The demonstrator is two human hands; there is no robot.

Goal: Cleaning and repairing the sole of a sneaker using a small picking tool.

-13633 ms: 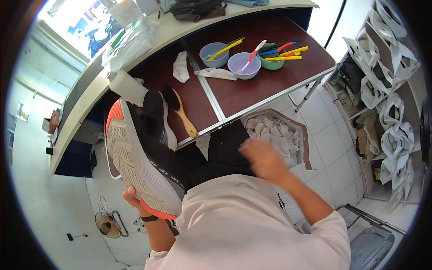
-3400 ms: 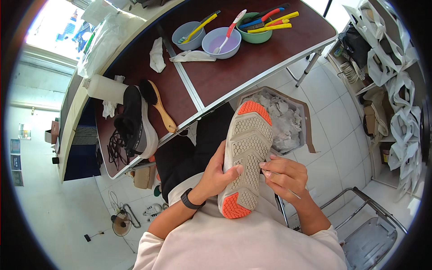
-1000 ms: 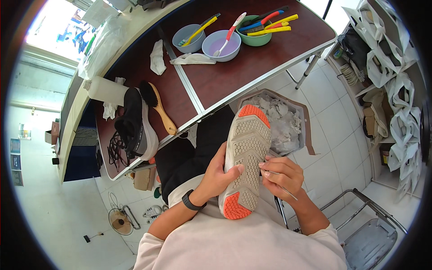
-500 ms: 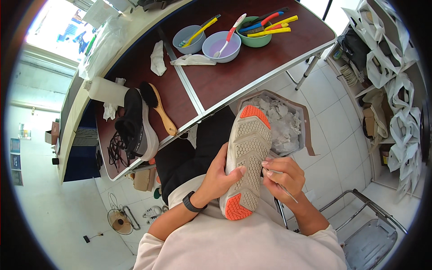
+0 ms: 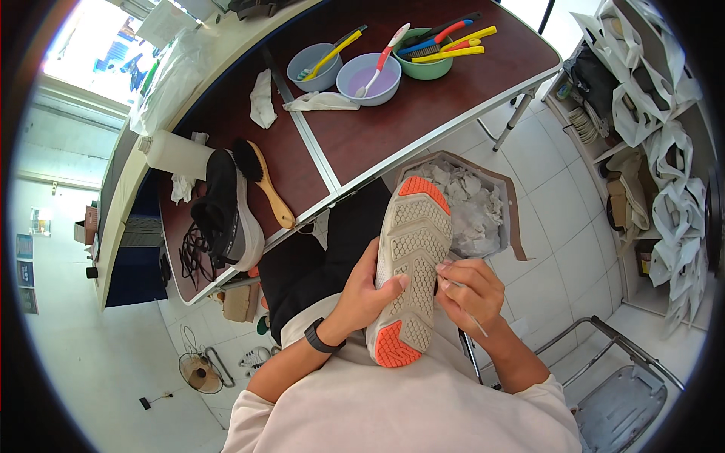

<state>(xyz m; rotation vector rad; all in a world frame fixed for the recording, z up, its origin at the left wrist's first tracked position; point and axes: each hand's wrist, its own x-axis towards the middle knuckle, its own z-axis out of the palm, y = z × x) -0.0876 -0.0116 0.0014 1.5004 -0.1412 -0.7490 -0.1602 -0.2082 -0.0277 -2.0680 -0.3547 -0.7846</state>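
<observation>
**Upturned shoe with a beige, orange-ended rubber sole (image 5: 415,253), a slim silvery metal tool (image 5: 476,322) at its edge**

The fingers (image 5: 477,273) of the right hand (image 5: 470,293) pinch the tool beside the sole's right edge; its tip is hidden, so contact with the rubber cannot be told. The left hand (image 5: 368,293) clasps the shoe from the left, thumb pressed on the sole, the other fingers mostly hidden. The shoe is above the lap, sole up. A black wristband (image 5: 323,337) circles the left wrist.

Beyond the shoe, on the right, a brown-rimmed box (image 5: 516,226) holds crumpled white paper (image 5: 476,208). On the left of the dark red tabletop (image 5: 461,106) lie a black shoe with a pale sole (image 5: 225,208), loose black laces (image 5: 195,257), a wooden-handled brush with black bristles (image 5: 266,185) and a white plastic jug (image 5: 177,155).

Toward the tabletop's far side stand a grey-blue bowl (image 5: 321,79), a pale lilac bowl (image 5: 381,97) with purple liquid and a red-and-white brush (image 5: 384,59), and a green bowl (image 5: 424,72) full of colourful-handled brushes. Two white cloths (image 5: 263,102) lie near them.
</observation>
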